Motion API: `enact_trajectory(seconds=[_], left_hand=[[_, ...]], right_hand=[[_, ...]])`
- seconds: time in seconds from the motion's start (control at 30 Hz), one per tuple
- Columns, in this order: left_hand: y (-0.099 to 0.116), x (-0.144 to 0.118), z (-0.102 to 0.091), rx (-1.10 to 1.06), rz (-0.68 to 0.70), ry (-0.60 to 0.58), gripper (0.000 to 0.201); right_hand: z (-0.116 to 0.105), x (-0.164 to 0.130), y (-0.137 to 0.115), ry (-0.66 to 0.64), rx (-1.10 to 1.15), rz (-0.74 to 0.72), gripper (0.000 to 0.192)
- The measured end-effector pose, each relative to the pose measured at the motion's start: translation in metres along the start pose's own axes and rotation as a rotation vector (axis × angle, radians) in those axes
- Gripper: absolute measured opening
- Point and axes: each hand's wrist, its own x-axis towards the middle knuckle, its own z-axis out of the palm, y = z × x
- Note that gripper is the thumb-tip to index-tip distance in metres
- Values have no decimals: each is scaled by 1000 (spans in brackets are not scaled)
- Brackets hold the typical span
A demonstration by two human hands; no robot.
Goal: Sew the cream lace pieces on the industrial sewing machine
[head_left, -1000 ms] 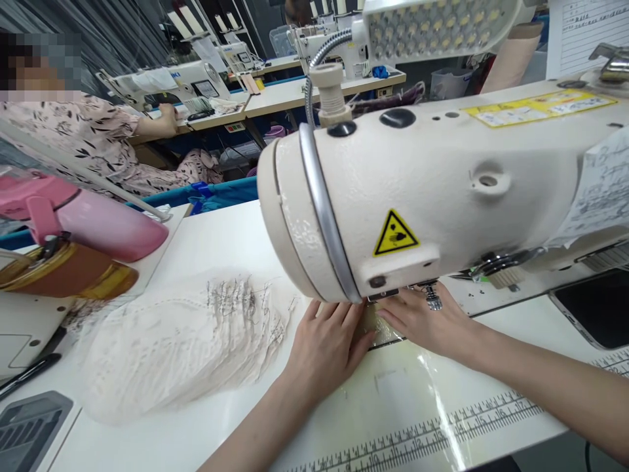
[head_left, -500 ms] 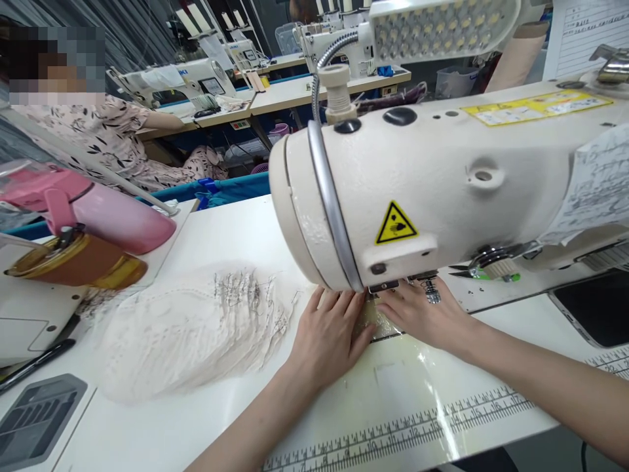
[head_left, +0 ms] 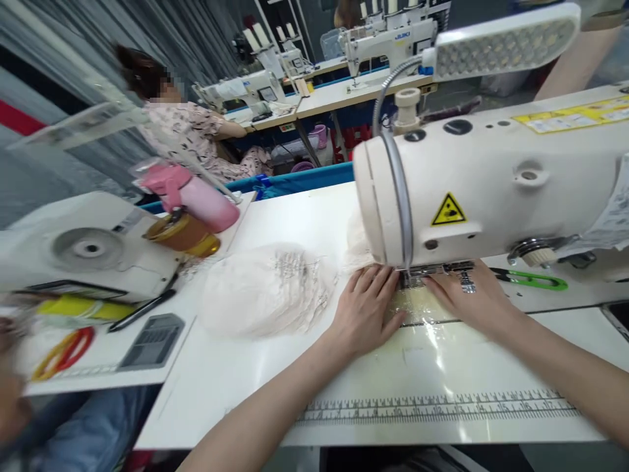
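My left hand (head_left: 368,308) lies palm down, fingers extended and slightly spread, thumb held apart; no grip is seen in it. My right hand (head_left: 472,292) is partly covered by the cream-white rounded sewing machine head (head_left: 491,180), so I cannot tell how far its fingers are open or whether they hold anything. A pale, thin piece of cloth (head_left: 358,239) lies just beyond my left fingertips, running behind the machine head; contact with them cannot be confirmed. Between my hands is a glossy yellowish sheet (head_left: 422,308). The surface is a smooth white tabletop (head_left: 295,216), with a printed black-and-white ruler strip (head_left: 442,408) on the near side of my fingers. Left of my left fingers rests a heap of off-white sheer fabric (head_left: 255,295) with dark threads; farther left and beyond stand a pink bottle (head_left: 206,200) and an amber cup (head_left: 189,236). Green-handled snips (head_left: 538,280) lie just right of my right fingers. In the room, well beyond my fingers, a person in pink printed clothing (head_left: 181,134) sits at another bench, near grey draped curtains (head_left: 196,29). A white LED lamp (head_left: 506,46) is above the machine.
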Motion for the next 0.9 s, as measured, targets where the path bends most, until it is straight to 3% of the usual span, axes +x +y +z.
enact_trajectory(seconds=[0.2,0.33,0.43,0.57,0.67,0.9], left_hand=[[5,-6,-1,31,16,59,65],[5,-16,-6,152,15,142,55],[-9,-38,-22,250,-116,202,38],[-40,-77,-60,379,-410,297,31],[-56,-91,-81,444,-526,297,24],[-71,-95,-88,499,-616,183,19]], right_hand=[[9,-3,8,172,-145,-198,36],[12,-1,11,255,-169,-202,36],[12,1,10,263,-146,-212,35],[9,4,8,256,-114,-205,33],[8,4,9,250,-74,-189,30],[15,12,7,275,-27,-190,25]])
